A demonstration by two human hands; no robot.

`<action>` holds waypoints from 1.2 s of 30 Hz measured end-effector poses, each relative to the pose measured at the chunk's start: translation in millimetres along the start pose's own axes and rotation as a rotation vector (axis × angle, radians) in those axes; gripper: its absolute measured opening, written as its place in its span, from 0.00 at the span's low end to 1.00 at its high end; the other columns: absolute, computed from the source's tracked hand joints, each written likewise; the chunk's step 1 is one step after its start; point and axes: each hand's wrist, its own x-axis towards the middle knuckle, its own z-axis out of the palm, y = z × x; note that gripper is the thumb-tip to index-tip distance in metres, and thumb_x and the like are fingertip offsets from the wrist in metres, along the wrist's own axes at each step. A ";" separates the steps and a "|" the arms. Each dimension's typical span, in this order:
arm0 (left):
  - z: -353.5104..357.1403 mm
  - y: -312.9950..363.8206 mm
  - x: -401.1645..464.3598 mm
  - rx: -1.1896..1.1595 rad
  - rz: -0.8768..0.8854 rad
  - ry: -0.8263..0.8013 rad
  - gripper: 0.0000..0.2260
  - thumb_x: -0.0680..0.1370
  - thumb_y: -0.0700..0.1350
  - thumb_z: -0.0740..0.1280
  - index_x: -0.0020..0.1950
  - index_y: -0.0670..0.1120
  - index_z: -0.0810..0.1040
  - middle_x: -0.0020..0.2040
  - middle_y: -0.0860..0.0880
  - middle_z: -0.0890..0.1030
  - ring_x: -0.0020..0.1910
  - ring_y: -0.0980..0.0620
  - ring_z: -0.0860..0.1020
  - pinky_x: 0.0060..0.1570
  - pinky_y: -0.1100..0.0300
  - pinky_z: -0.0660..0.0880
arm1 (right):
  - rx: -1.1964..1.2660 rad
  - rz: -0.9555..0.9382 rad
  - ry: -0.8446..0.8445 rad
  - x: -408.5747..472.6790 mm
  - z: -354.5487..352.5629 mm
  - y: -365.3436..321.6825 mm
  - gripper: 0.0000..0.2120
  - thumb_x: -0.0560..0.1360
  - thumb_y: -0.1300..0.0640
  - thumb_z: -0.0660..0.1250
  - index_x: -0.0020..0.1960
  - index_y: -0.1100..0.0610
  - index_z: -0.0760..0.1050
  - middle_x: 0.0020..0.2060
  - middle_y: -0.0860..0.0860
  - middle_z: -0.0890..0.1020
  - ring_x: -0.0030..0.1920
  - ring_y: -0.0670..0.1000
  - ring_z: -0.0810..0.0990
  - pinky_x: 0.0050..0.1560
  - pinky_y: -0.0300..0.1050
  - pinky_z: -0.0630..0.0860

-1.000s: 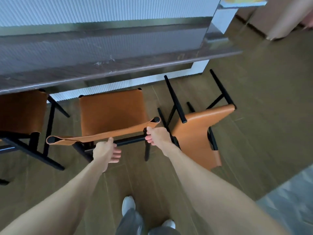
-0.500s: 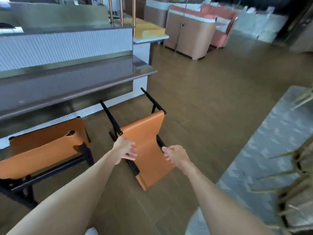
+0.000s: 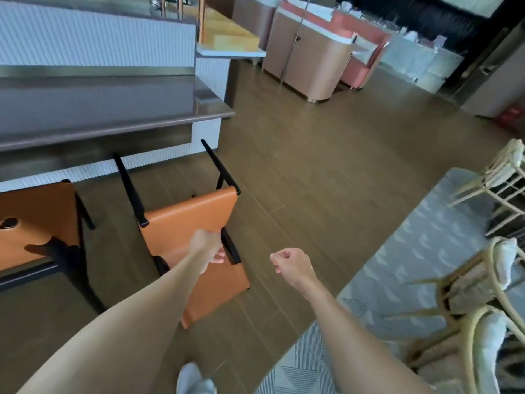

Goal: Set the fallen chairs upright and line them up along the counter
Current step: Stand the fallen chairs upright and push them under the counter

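A wood-plank floor (image 3: pixel 326 172) runs through an open room, with a long counter (image 3: pixel 113 120) along its left side. Near the counter's right-hand end a fallen chair (image 3: pixel 196 223) with an orange leather seat lies tipped on the floor, two of its black legs pointing up toward the counter's lower edge. The left hand (image 3: pixel 208 247) reaches down onto this chair at the black frame bar along the seat's right edge; its fingers are curled there, but the wrist hides whether they actually grasp the bar, so I cannot tell. The right hand (image 3: pixel 291 264) hangs over bare floor just right of the chair, clenched into a loose fist and holding nothing. To the left, an upright chair (image 3: pixel 37 220) of the same orange leather stands under the counter's edge. A pale patterned rug (image 3: pixel 412 251) covers the floor at the right, and light wooden chairs (image 3: pixel 488 294) with white cushions stand on it by the right edge. Tan cabinets (image 3: pixel 309 66) and a pink sofa (image 3: pixel 358 64) sit at the far side of the room. A white shoe (image 3: pixel 193 378) shows at the bottom.
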 end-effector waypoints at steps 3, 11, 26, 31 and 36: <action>34.3 -1.4 26.4 -0.049 -0.070 0.032 0.12 0.84 0.38 0.60 0.40 0.42 0.73 0.39 0.41 0.79 0.35 0.43 0.81 0.36 0.48 0.83 | -0.068 0.035 -0.023 38.6 -7.8 -2.5 0.12 0.78 0.49 0.66 0.55 0.54 0.82 0.45 0.50 0.85 0.45 0.49 0.82 0.36 0.36 0.72; 64.0 -41.2 62.8 -0.193 -0.303 0.030 0.08 0.83 0.38 0.63 0.47 0.37 0.78 0.40 0.39 0.80 0.35 0.43 0.81 0.41 0.43 0.84 | -0.069 0.096 -0.181 116.6 26.2 6.5 0.13 0.78 0.56 0.62 0.54 0.60 0.82 0.50 0.57 0.86 0.51 0.56 0.83 0.52 0.50 0.78; 98.6 -230.7 160.8 -1.030 -0.548 0.522 0.08 0.82 0.38 0.60 0.52 0.35 0.75 0.46 0.38 0.77 0.42 0.41 0.77 0.34 0.51 0.83 | 0.447 0.515 -0.532 334.1 147.5 174.3 0.14 0.84 0.59 0.61 0.64 0.66 0.76 0.53 0.60 0.86 0.51 0.60 0.86 0.51 0.53 0.83; 147.6 -339.7 254.4 -1.170 -0.586 0.494 0.12 0.84 0.45 0.59 0.54 0.36 0.74 0.52 0.36 0.77 0.47 0.40 0.78 0.58 0.44 0.75 | 0.614 0.635 -0.480 401.7 236.9 269.9 0.18 0.84 0.55 0.60 0.67 0.67 0.73 0.60 0.64 0.83 0.56 0.62 0.85 0.57 0.56 0.80; 190.3 -452.2 366.4 -1.055 -0.614 0.455 0.11 0.83 0.46 0.61 0.55 0.39 0.73 0.49 0.39 0.77 0.44 0.43 0.78 0.50 0.48 0.77 | 0.699 0.698 -0.494 453.8 341.7 365.6 0.21 0.85 0.54 0.58 0.71 0.68 0.68 0.63 0.65 0.78 0.62 0.64 0.80 0.67 0.57 0.74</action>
